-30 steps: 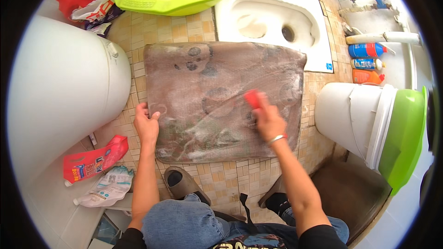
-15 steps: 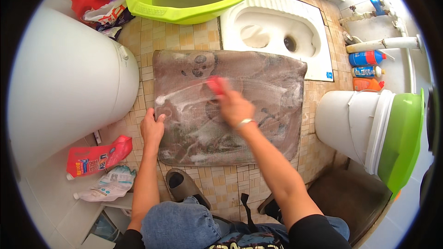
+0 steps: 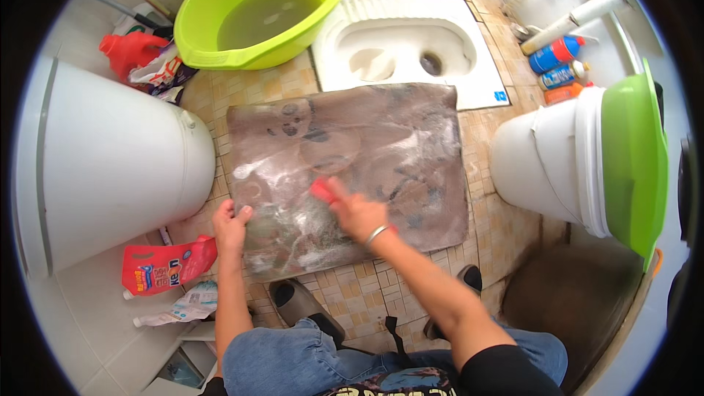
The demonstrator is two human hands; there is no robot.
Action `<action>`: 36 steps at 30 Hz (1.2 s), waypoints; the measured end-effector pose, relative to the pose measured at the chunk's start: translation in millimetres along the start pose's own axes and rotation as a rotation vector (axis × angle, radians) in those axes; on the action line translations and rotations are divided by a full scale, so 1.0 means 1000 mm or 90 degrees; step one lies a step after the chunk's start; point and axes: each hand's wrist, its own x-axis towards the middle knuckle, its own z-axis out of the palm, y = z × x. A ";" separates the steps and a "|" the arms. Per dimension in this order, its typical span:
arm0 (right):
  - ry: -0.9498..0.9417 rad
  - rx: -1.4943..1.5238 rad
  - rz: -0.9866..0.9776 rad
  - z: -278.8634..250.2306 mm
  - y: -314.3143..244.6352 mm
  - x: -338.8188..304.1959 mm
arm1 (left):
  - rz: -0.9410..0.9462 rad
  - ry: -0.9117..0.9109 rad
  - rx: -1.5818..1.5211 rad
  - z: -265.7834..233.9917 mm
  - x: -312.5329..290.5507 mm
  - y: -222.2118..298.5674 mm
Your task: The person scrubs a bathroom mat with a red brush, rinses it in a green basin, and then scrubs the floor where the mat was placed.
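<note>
Right hand (image 3: 359, 216): fingers closed around a red brush (image 3: 321, 191), located just left of the centre of the mat (image 3: 389, 169). Left hand (image 3: 230, 229): thumb and fingers slightly apart at the mat's left edge; whether they grip it cannot be determined. The mat lies on the tiled floor (image 3: 418, 279). Beyond its far edge: squat toilet (image 3: 400, 1). Beyond its far left corner: green basin (image 3: 257, 60). Right of the mat: white bucket (image 3: 539, 165).

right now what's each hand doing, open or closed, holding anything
Left hand: open, thumb and fingers apart at the left edge of the panda-patterned mat.
Right hand: closed, holding a red scrubber, blurred, over the mat.
</note>
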 end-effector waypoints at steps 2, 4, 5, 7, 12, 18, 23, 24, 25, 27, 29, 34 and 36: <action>0.175 0.007 0.114 -0.014 0.070 0.004 | 0.039 -0.007 -0.082 0.005 0.000 0.017; 0.169 0.007 0.164 -0.042 0.101 0.001 | 0.053 0.002 -0.084 -0.002 -0.005 0.045; 0.207 0.055 0.194 -0.051 0.115 0.001 | 0.075 -0.003 -0.102 0.001 -0.007 0.064; 0.278 0.158 0.245 -0.067 0.140 0.004 | 0.116 -0.007 -0.135 0.011 -0.017 0.104; 0.432 0.635 0.291 -0.114 0.210 -0.002 | 0.079 -0.250 -0.210 0.058 -0.026 0.204; 0.389 0.840 0.352 -0.163 0.222 -0.046 | 0.020 -0.561 -0.209 0.252 -0.049 0.219; 0.389 0.811 0.275 -0.178 0.204 -0.039 | 0.019 -0.711 0.038 0.325 -0.054 0.146; 0.402 0.755 0.291 -0.174 0.200 -0.037 | 0.074 -0.720 0.131 0.325 -0.058 0.120; 0.419 0.692 0.315 -0.170 0.201 -0.041 | 0.175 -0.739 0.275 0.315 -0.066 0.104; 0.478 0.517 0.255 -0.153 0.219 -0.045 | 0.394 -0.730 0.458 0.279 -0.075 0.079; 0.526 0.321 0.157 -0.118 0.198 -0.047 | 0.542 -0.678 0.530 0.236 -0.081 0.055; 0.204 0.024 -0.163 -0.029 0.104 -0.070 | 0.644 -0.589 0.615 0.174 -0.103 -0.006; 0.195 -0.056 -0.238 -0.030 0.106 -0.044 | 0.637 -0.547 0.575 0.176 -0.105 -0.020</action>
